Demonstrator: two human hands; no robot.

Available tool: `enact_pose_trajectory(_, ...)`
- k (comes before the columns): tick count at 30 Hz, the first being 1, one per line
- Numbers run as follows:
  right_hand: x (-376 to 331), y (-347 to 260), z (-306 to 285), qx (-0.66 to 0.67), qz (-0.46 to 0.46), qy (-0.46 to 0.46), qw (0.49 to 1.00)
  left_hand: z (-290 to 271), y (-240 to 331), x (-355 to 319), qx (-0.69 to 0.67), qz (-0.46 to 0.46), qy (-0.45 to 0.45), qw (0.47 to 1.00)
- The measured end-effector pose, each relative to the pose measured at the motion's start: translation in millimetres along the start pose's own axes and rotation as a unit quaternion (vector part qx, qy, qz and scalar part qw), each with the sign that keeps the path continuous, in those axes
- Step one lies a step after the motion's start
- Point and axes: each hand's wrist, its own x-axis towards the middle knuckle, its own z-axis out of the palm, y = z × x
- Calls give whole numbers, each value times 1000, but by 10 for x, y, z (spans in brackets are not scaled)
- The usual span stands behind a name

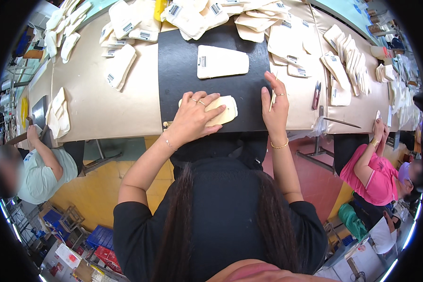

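Note:
My left hand (197,115) lies over a cream cloth pad (233,107) with rounded corners near the front of the black mat (178,61). Its fingers are spread and press down, and a yellowish flat piece (225,115) shows under them, on top of the pad. My right hand (278,107) is raised beside the mat's right edge, a thin pale stick (272,101) between thumb and fingers; its exact kind is unclear. Beyond my left hand, a second cream pad (225,63) with a printed label lies flat on the mat.
Piles of labelled cream pads (192,16) line the table's far side. To the right are red-handled thread snips (317,96), a dark pointed rod (341,122) and more pads (352,61). Co-workers sit left, in a light green shirt (49,171), and right, in a pink shirt (369,176).

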Motion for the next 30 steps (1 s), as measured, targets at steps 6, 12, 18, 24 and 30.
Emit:
enact_pose_trajectory(6, -156, -116, -22, 116, 89, -18, 989, 30, 26, -24, -21, -17, 26, 999)
enact_pose_trajectory(12, -204, -189, 40, 153, 109, -51, 981, 42, 16, -59, -51, -18, 45, 998)
enact_pose_trajectory(18, -210, -183, 35, 118, 53, -39, 991, 60, 18, -64, -34, -12, 43, 998)
enact_pose_trajectory(24, -229, -194, 59, 154, 97, -45, 982, 60, 51, -43, -11, -17, 40, 999)
enact_pose_trajectory(30, -217, -287, 112, 129, 70, -118, 982, 6, 159, -31, 22, -38, 11, 999)
